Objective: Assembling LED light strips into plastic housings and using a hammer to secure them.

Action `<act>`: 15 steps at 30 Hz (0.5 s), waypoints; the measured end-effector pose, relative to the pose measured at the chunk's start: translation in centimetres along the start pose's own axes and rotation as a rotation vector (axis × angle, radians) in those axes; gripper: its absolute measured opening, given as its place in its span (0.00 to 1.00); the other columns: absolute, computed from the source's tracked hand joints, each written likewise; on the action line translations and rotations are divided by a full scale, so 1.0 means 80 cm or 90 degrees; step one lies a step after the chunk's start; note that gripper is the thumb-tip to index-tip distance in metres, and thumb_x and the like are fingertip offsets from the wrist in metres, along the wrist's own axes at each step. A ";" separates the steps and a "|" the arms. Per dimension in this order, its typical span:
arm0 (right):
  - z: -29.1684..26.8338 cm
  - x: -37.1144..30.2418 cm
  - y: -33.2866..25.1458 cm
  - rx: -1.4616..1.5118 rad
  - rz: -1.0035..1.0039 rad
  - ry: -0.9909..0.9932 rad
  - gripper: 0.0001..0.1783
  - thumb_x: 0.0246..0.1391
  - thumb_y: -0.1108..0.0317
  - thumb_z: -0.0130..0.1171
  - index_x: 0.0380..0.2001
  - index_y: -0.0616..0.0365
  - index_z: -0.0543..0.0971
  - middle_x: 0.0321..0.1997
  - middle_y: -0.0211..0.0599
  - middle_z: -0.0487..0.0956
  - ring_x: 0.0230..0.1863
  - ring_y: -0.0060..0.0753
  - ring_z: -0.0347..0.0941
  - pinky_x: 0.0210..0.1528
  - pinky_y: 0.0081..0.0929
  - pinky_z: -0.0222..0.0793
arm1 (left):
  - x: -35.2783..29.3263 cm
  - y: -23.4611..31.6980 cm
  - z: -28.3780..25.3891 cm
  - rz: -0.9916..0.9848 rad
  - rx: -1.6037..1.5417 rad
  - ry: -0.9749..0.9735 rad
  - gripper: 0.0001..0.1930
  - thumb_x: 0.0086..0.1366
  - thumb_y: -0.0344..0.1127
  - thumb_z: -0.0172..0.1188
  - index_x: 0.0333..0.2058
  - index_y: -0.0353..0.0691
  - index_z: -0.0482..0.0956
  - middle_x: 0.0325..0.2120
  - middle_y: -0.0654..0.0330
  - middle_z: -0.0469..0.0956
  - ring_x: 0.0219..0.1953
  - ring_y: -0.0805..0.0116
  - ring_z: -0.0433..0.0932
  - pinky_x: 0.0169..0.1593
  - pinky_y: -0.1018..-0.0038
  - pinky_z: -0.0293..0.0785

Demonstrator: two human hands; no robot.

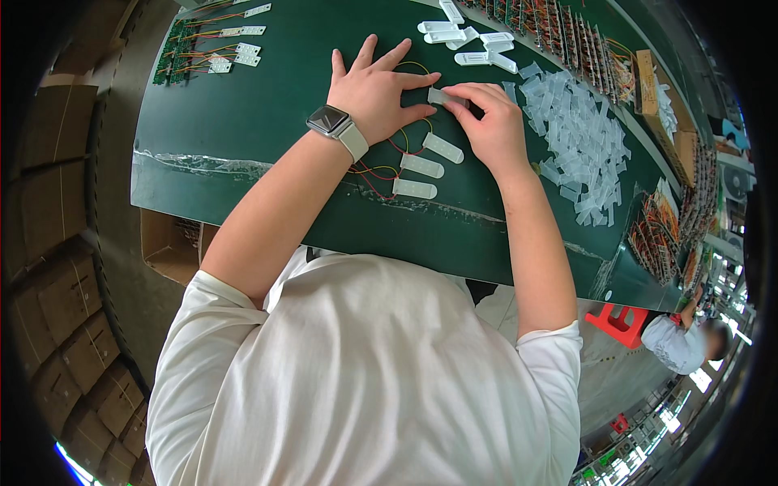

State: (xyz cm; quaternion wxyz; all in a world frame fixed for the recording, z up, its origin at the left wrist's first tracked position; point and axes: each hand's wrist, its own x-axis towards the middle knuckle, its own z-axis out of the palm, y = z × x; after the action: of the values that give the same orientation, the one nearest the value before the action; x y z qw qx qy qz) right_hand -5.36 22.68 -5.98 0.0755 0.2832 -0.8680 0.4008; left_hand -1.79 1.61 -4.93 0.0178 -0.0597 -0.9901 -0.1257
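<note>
My left hand lies spread over the green table, wearing a watch on the wrist. Its index finger and thumb reach to either side of a small translucent plastic piece. The right hand pinches that piece between thumb and fingers, hiding part of it. Thin red and yellow wires run from under my left hand. They lead to white rounded light strips, one just below the hands, another under it and a third nearest me.
A heap of clear plastic pieces lies right of my hands. White plastic covers sit beyond them. Wired green circuit boards are at far left, with dense rows of boards at far right. A cardboard box stands there too.
</note>
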 end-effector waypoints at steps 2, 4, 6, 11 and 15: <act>-0.002 0.001 -0.001 0.015 0.025 -0.010 0.10 0.53 0.71 0.72 0.40 0.54 0.89 0.44 0.33 0.88 0.46 0.39 0.81 0.50 0.36 0.79 | 0.000 -0.001 0.001 0.000 0.000 0.001 0.28 0.61 0.66 0.68 0.61 0.85 0.79 0.77 0.69 0.59 0.79 0.48 0.51 0.76 0.31 0.42; -0.004 0.001 0.001 -0.009 -0.018 -0.004 0.09 0.53 0.71 0.72 0.40 0.54 0.89 0.45 0.32 0.88 0.46 0.39 0.81 0.50 0.35 0.79 | 0.002 0.000 0.001 0.001 -0.003 0.000 0.28 0.61 0.66 0.68 0.61 0.85 0.79 0.77 0.69 0.59 0.79 0.48 0.51 0.76 0.32 0.42; -0.011 0.000 0.000 -0.036 -0.059 0.005 0.09 0.54 0.70 0.72 0.40 0.54 0.89 0.46 0.32 0.88 0.45 0.39 0.81 0.50 0.35 0.79 | 0.003 0.004 0.001 0.006 -0.007 -0.001 0.28 0.61 0.66 0.68 0.61 0.85 0.79 0.77 0.69 0.59 0.79 0.49 0.51 0.76 0.32 0.42; -0.062 -0.020 -0.040 -0.148 -0.067 0.086 0.09 0.55 0.68 0.71 0.40 0.53 0.88 0.41 0.30 0.86 0.43 0.38 0.79 0.48 0.35 0.75 | 0.001 -0.001 0.000 -0.007 -0.012 -0.009 0.27 0.61 0.66 0.68 0.61 0.85 0.79 0.77 0.70 0.58 0.79 0.49 0.50 0.77 0.33 0.42; -0.106 -0.100 -0.053 -0.236 0.254 0.047 0.19 0.54 0.62 0.74 0.49 0.53 0.85 0.39 0.33 0.82 0.44 0.40 0.78 0.47 0.37 0.74 | 0.001 0.002 -0.006 -0.019 -0.005 -0.025 0.27 0.62 0.66 0.68 0.60 0.85 0.79 0.77 0.70 0.58 0.80 0.49 0.49 0.77 0.33 0.41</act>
State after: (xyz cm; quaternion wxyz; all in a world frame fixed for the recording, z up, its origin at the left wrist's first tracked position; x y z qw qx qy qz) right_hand 2.80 30.20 -0.38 0.0771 0.0733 -0.9618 0.2521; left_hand -1.83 1.69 -4.43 -0.0038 -0.0478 -0.9905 -0.1290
